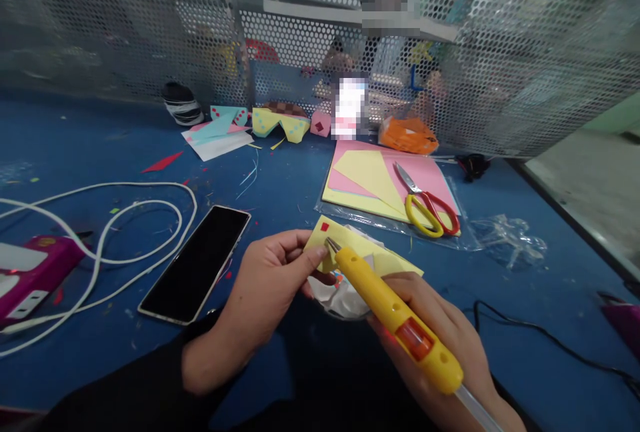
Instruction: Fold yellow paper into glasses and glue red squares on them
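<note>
My left hand (273, 279) pinches the left end of a folded strip of yellow paper (367, 242) between thumb and fingers. A small red square (325, 227) sits on that end. In my right hand (440, 319) is a yellow hot glue gun (373, 285) with a red switch and a clear glue stick (475, 409) coming out of its back. Its metal tip is at the paper, close to my left thumb; whether it touches, I cannot tell. Under the paper is a round white thing (345, 302) with small coloured bits, partly hidden.
Scissors (430, 209) lie on pink and yellow paper sheets (345, 175) in a clear sleeve. A phone (200, 265), a white cable (100, 245) and a purple power strip (37, 279) are on the left. Paper glasses (281, 124) stand by the perforated metal wall (300, 32).
</note>
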Motion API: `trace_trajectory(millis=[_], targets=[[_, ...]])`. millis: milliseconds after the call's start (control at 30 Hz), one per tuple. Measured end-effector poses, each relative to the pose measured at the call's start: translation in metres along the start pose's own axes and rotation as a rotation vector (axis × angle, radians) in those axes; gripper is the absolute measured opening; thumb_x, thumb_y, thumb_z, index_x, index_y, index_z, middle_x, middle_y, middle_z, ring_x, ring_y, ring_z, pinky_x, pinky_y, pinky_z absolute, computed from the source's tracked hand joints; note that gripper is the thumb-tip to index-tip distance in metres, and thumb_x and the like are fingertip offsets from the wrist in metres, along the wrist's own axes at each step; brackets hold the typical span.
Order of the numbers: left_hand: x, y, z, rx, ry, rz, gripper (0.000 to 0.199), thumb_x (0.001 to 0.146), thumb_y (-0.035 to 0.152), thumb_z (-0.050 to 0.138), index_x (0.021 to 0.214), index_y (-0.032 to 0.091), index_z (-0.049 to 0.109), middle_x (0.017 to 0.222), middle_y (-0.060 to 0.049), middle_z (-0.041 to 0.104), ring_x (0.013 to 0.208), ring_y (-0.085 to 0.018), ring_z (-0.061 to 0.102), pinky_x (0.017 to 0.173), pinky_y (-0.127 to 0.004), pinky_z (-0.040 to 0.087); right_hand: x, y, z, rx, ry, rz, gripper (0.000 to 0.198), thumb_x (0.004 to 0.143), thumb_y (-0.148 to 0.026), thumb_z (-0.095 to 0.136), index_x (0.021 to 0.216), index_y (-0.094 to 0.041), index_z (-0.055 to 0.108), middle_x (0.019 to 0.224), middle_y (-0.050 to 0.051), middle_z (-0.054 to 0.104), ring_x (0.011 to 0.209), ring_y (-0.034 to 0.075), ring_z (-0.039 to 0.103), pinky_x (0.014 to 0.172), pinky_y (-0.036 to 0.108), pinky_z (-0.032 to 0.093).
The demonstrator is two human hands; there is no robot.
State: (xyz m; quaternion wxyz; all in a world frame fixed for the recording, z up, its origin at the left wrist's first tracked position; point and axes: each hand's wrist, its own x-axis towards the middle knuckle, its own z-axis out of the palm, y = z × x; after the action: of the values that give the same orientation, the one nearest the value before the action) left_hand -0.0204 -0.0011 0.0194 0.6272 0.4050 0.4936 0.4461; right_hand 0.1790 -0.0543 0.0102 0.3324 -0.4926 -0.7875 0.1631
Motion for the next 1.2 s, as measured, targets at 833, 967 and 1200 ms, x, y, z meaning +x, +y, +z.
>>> trace_trajectory(millis=[833,967,1200], targets=[[-0.0005,0.0009,0.0010,0.055,0.004,0.006,0.033,0.075,0.030,0.076,0.105,0.017,0.077,0.072,-0.005,0.076,0.058,-0.015,0.068,0.044,-0.016,0.047,-0.0005,-0.0012,0.0003,-0.011,0.000,0.045,0.006,0.091,-0.027,0.055,0.096,-0.024,0.056,0.086,0.001,0.067,0.072,0.014,0.065,0.061,0.026,0.052],[-0.0008,0.0004,0.0004,0.046,0.007,0.022,0.032,0.075,0.030,0.076,0.105,0.019,0.077,0.077,-0.006,0.077,0.060,-0.015,0.069,0.044,-0.016,0.048,-0.0002,-0.0007,0.0008,-0.011,0.010,0.048,0.003,0.091,-0.026,0.055,0.093,-0.024,0.056,0.081,0.000,0.066,0.068,0.014,0.064,0.058,0.025,0.051],[-0.0020,0.0014,0.0016,0.033,-0.001,0.026,0.029,0.077,0.028,0.075,0.104,0.020,0.078,0.076,-0.004,0.077,0.059,-0.014,0.069,0.044,-0.015,0.047,-0.0019,-0.0006,0.0003,-0.020,0.007,0.035,0.004,0.091,-0.025,0.056,0.095,-0.025,0.055,0.083,0.000,0.065,0.069,0.014,0.064,0.059,0.026,0.052]])
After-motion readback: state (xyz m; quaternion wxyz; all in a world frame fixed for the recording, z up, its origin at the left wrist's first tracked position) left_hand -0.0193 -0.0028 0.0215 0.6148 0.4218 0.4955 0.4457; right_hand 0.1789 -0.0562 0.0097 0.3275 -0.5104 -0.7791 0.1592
